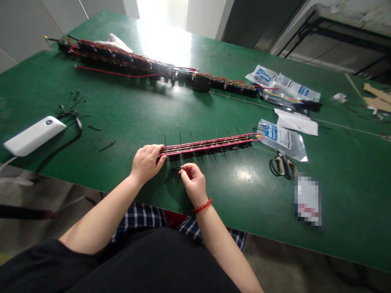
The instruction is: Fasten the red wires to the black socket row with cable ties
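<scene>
A long, narrow wire assembly (pixel 210 144) with red wires along its top lies slightly slanted on the table in front of me. Thin black cable ties stick out from both of its sides at intervals. My left hand (pixel 147 162) is closed around its left end, thumb on the near side. Just below the assembly and apart from it, my right hand (pixel 194 181) pinches a thin black cable tie (pixel 178 181) between thumb and fingertips. A red bead bracelet circles my right wrist.
Longer wired strips (pixel 134 61) lie across the back of the green table (pixel 122 110). At left are a white power bank (pixel 35 136) and loose black cable ties (pixel 73 103). Scissors (pixel 282 166), a plastic bag (pixel 284 140) and white paper (pixel 296 122) lie at right.
</scene>
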`<control>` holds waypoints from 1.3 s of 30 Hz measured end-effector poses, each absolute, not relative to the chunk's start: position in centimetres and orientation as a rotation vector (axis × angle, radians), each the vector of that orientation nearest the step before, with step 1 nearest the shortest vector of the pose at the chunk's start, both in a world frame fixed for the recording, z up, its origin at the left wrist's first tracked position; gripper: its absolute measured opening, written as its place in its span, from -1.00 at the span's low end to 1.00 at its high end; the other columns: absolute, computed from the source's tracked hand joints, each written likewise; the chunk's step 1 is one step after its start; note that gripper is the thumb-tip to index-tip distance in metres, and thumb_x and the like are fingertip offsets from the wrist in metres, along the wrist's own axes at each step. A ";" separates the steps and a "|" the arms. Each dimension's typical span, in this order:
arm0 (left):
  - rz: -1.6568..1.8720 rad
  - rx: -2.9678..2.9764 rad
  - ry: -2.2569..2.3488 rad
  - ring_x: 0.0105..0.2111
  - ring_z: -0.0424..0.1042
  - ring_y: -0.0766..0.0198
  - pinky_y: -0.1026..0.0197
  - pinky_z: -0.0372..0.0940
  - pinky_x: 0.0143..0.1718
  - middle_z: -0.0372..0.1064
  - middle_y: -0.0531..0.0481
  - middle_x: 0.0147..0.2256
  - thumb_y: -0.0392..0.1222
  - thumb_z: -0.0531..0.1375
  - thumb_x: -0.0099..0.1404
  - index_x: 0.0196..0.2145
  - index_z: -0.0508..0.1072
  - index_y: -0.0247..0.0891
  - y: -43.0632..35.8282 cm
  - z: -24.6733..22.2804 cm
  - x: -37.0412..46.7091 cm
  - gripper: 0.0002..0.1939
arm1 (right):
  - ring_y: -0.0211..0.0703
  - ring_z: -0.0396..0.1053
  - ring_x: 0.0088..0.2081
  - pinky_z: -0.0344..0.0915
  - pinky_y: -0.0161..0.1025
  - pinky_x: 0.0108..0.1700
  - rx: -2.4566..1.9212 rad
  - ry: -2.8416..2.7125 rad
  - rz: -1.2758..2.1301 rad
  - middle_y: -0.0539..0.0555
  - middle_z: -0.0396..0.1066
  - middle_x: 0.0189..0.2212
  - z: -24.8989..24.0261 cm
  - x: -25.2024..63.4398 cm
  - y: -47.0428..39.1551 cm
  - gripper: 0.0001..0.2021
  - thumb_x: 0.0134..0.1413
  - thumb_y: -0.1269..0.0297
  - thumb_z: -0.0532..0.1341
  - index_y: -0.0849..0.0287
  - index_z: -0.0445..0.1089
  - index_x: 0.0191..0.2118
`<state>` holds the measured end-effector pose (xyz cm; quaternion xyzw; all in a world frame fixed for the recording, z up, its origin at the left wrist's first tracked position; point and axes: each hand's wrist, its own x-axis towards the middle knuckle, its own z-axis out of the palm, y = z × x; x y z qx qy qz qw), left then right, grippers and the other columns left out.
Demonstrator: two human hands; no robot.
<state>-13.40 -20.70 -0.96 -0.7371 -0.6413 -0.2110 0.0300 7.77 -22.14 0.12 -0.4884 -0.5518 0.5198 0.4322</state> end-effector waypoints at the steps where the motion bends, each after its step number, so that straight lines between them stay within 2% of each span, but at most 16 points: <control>1: -0.651 -2.276 -1.979 -0.05 0.43 -0.02 -0.02 0.29 -0.03 0.50 -0.18 -0.01 0.02 0.03 0.46 0.11 0.40 -0.25 -20.7 -0.9 -13.4 -0.58 | -0.21 0.46 -0.38 0.39 -0.26 -0.28 -1.214 -1.371 1.295 0.00 0.50 -0.38 0.1 7.8 -22.1 -0.89 0.14 0.21 0.24 0.10 0.42 -0.24; 10: -0.616 -2.257 -1.944 -0.11 0.44 0.00 0.00 0.31 -0.09 0.50 -0.17 -0.05 -0.03 0.07 0.44 0.05 0.41 -0.28 -20.4 -0.8 -13.0 -0.65 | -0.21 0.47 -0.35 0.41 -0.25 -0.28 -1.191 -1.330 1.299 0.00 0.50 -0.37 -0.4 8.1 -22.0 -0.88 0.17 0.21 0.26 0.09 0.43 -0.21; 17: -0.572 -2.325 -1.850 -0.10 0.43 0.01 0.02 0.31 -0.10 0.49 -0.22 -0.03 0.00 0.01 0.50 0.08 0.39 -0.31 -20.3 -0.8 -12.9 -0.60 | -0.25 0.44 -0.42 0.37 -0.29 -0.39 -1.163 -1.271 1.335 -0.01 0.50 -0.41 1.4 8.4 -21.1 -0.88 0.14 0.21 0.30 0.09 0.43 -0.23; 24: -0.573 -2.326 -1.869 -0.10 0.43 0.01 0.00 0.32 -0.09 0.49 -0.21 -0.03 0.00 0.03 0.49 0.09 0.39 -0.30 -20.3 -0.8 -12.8 -0.61 | -0.33 0.33 -0.51 0.24 -0.36 -0.53 -1.040 -1.286 1.304 -0.03 0.49 -0.43 3.3 7.7 -16.7 -0.87 0.12 0.18 0.32 0.07 0.41 -0.27; 32: -0.573 -2.319 -1.912 -0.08 0.43 0.01 0.00 0.33 -0.06 0.49 -0.20 -0.02 -0.04 0.06 0.47 0.10 0.38 -0.30 -20.2 -0.6 -12.6 -0.62 | -0.29 0.43 -0.38 0.31 -0.32 -0.38 -0.906 -1.416 1.356 -0.02 0.49 -0.40 3.9 5.5 -11.2 -0.88 0.09 0.23 0.32 0.09 0.40 -0.29; 39: -0.585 -2.326 -1.912 -0.08 0.44 0.02 0.00 0.32 -0.03 0.49 -0.19 -0.02 0.00 0.04 0.48 0.10 0.38 -0.27 -20.2 -0.7 -12.7 -0.61 | -0.25 0.43 -0.39 0.31 -0.27 -0.34 -0.964 -1.607 1.304 -0.03 0.50 -0.42 1.8 4.3 -9.1 -0.86 0.07 0.17 0.31 0.08 0.40 -0.30</control>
